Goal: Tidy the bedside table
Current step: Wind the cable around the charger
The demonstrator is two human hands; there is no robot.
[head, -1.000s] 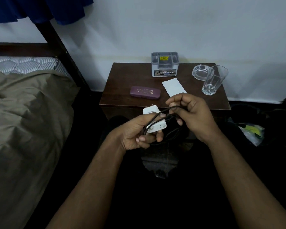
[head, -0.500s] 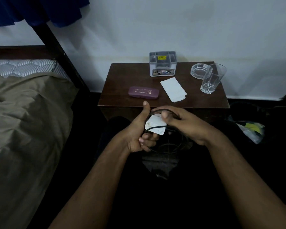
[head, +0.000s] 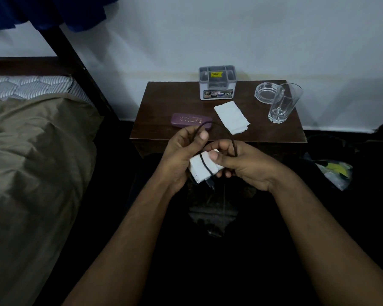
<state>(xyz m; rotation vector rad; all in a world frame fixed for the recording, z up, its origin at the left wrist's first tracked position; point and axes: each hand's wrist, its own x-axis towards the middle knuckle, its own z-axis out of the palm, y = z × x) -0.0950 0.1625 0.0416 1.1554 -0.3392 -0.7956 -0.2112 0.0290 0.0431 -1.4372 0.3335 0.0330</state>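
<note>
Left hand (head: pixel 181 155): my fingers curl around the charger (head: pixel 202 167), thumb pinching its cable (head: pixel 226 134).
Right hand (head: pixel 241 164): at 3 o'clock, fingertips pressing the charger.
Table (head: pixel 159 120): at 12 o'clock; case (head: pixel 190 121), tissue (head: pixel 231 117), glass (head: pixel 283 102), organizer (head: pixel 216 82).

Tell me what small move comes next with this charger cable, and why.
Probably lay another turn of the black cable around the white charger: the left hand and right hand both grip it, one strand crosses the block, and a loose loop stands above.
</note>
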